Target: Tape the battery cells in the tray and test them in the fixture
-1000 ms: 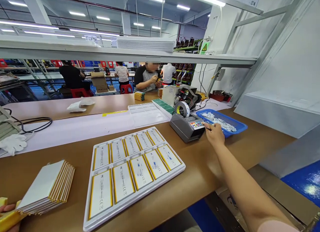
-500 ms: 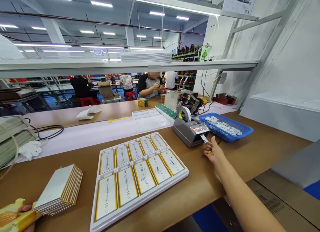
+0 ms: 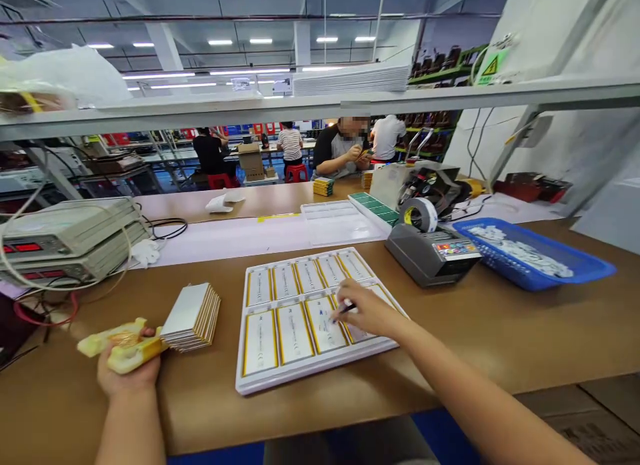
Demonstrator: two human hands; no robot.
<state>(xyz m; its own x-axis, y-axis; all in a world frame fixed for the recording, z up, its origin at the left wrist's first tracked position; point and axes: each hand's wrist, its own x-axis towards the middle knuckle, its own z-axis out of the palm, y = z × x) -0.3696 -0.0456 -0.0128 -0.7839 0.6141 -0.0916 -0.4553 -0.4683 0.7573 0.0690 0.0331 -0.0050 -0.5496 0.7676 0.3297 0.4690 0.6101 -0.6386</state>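
Observation:
A white tray point(image 3: 320, 368) of flat battery packs, white with yellow edges, lies in front of me in two rows. My right hand point(image 3: 365, 309) is over its front row, fingers pinched on a slim dark tool point(image 3: 346, 309). The tool's tip is close to the middle pack point(image 3: 320, 328), which bears blue marks; whether it touches is unclear. At the left, my left hand point(image 3: 133, 371) is wrapped from below round a yellow, block-like piece with an amber middle point(image 3: 143, 351). Its fingertips are beside a leaning stack of flat white packs point(image 3: 193, 315).
A grey tape dispenser point(image 3: 420, 255) with a tape roll stands behind the tray's right side, beside a blue basket point(image 3: 545, 268) of white pieces. Stacked instruments point(image 3: 65, 235) and a white glove point(image 3: 146, 251) are at the left. A person point(image 3: 345, 151) sits across the bench.
My right hand has moved left from the dispenser's tape end to over the tray. The view has turned left, bringing my left hand and the yellow piece fully into sight.

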